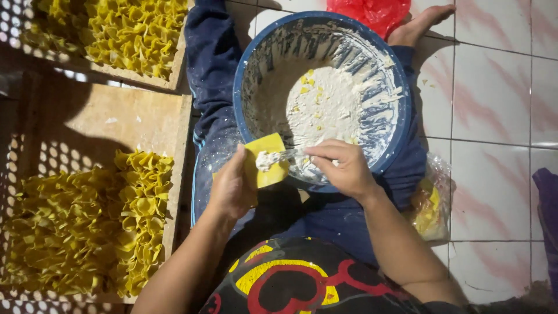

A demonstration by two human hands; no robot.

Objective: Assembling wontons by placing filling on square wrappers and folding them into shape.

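Observation:
My left hand (231,187) holds a square yellow dumpling wrapper (267,160) flat in its fingers. A dab of white filling (266,160) lies on the wrapper. My right hand (343,167) grips a thin utensil (290,156) whose tip rests on that dab. Both hands hover over the near rim of a large blue bowl (247,64) that sits between my legs. White paste (325,107) with small yellow bits covers the bowl's bottom and smears its walls.
To the left, a wooden tray (110,119) carries a heap of folded yellow dumplings (87,221). A second tray with more folded dumplings (125,32) lies at the top left. A clear bag of yellow wrappers (430,203) rests by my right thigh. A red plastic bag (369,11) lies beyond the bowl on the tiled floor (494,104).

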